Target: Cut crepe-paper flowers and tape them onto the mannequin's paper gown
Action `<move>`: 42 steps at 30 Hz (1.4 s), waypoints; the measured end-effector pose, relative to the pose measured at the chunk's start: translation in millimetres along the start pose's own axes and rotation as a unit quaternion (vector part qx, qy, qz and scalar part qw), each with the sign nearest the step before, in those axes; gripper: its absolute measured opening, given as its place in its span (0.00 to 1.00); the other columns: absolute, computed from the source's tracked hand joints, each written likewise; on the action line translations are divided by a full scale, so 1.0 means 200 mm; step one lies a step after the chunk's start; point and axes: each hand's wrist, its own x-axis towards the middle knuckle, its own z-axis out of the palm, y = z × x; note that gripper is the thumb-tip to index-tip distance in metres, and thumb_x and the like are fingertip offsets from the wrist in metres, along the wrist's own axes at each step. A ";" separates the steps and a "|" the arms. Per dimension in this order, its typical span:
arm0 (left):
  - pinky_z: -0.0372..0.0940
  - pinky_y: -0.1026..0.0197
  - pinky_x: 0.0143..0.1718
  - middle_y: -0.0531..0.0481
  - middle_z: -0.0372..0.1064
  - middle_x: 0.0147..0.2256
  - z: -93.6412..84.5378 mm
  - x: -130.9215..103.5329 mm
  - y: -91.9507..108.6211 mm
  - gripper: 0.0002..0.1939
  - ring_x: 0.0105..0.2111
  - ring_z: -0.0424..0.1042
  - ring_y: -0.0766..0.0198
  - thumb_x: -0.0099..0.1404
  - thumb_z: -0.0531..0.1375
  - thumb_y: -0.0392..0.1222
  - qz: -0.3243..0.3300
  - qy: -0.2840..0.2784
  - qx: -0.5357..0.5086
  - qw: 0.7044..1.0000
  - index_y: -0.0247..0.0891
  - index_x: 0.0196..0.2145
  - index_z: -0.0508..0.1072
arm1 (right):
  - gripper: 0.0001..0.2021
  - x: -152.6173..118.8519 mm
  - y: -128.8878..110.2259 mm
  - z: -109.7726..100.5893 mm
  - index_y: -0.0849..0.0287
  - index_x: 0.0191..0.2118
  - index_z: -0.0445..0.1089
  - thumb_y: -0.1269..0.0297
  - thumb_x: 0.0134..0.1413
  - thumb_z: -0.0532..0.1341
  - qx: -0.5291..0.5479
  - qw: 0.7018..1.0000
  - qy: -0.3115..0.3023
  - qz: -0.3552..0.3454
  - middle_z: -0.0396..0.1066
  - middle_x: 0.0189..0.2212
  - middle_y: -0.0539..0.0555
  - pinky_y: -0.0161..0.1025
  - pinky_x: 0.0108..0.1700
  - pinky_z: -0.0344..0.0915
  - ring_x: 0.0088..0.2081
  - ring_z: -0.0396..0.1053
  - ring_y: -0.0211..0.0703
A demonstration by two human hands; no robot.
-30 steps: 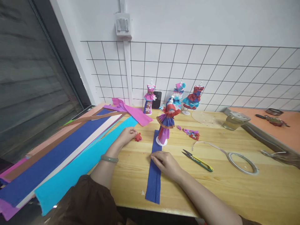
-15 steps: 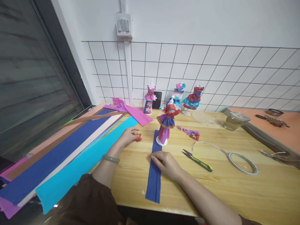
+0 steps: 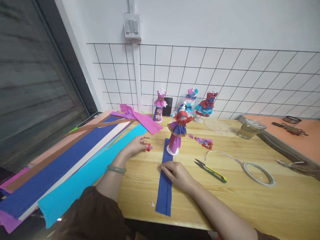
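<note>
My left hand (image 3: 136, 145) hovers or rests low over the table left of centre, a small red paper flower (image 3: 148, 147) with a bit of purple pinched at its fingertips. One finger stretches out past the pinch. Across a narrow blue crepe paper strip (image 3: 163, 200) lies my right hand (image 3: 177, 172), its fingers curled together near the strip's left edge; whatever they may hold is hidden. Just beyond it, a small dress form (image 3: 178, 130) in a red, blue and purple paper dress stands upright, its white base overlapping the strip.
Wide crepe paper sheets (image 3: 75, 170) cover the left side. Yellow-green thread snips (image 3: 211, 170) and a tape roll (image 3: 260, 174) lie at right, near paper scraps (image 3: 203, 142). Other dressed forms (image 3: 160, 106), a phone (image 3: 168, 106) and a lidded cup (image 3: 251, 129) stand farther back.
The red flower has turned slightly in my left fingers, so a purple bit shows. One left finger has straightened outward. My right hand has stayed where it was.
</note>
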 end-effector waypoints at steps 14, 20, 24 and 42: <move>0.61 0.63 0.29 0.50 0.67 0.27 0.01 -0.01 0.07 0.20 0.26 0.68 0.66 0.51 0.61 0.39 0.049 0.036 -0.042 0.997 0.33 0.42 0.66 | 0.13 0.01 0.03 0.01 0.59 0.34 0.70 0.64 0.59 0.48 0.013 0.998 0.049 0.023 0.72 0.30 0.55 0.37 0.36 0.62 0.33 0.68 0.41; 0.63 0.61 0.29 0.47 0.69 0.26 0.00 0.01 0.03 0.18 0.27 0.69 0.64 0.50 0.63 0.41 0.026 0.059 -0.023 0.998 0.31 0.39 0.68 | 0.13 0.01 0.04 0.01 0.59 0.34 0.70 0.63 0.59 0.49 0.029 0.997 0.072 0.026 0.71 0.30 0.55 0.37 0.36 0.62 0.33 0.67 0.41; 0.65 0.58 0.31 0.46 0.69 0.26 0.00 0.03 -0.03 0.21 0.27 0.71 0.62 0.50 0.63 0.43 -0.002 0.049 -0.064 0.997 0.31 0.39 0.67 | 0.13 0.01 0.04 0.01 0.59 0.34 0.70 0.63 0.59 0.49 0.029 0.997 0.068 0.028 0.71 0.30 0.55 0.38 0.36 0.62 0.32 0.67 0.41; 0.65 0.55 0.39 0.46 0.69 0.33 0.13 -0.05 0.10 0.17 0.35 0.72 0.58 0.51 0.62 0.33 -0.022 -0.107 -0.279 0.954 0.33 0.41 0.67 | 0.24 0.07 0.07 0.05 0.57 0.49 0.59 0.58 0.45 0.62 0.422 0.879 0.162 0.152 0.64 0.46 0.59 0.45 0.49 0.62 0.45 0.66 0.43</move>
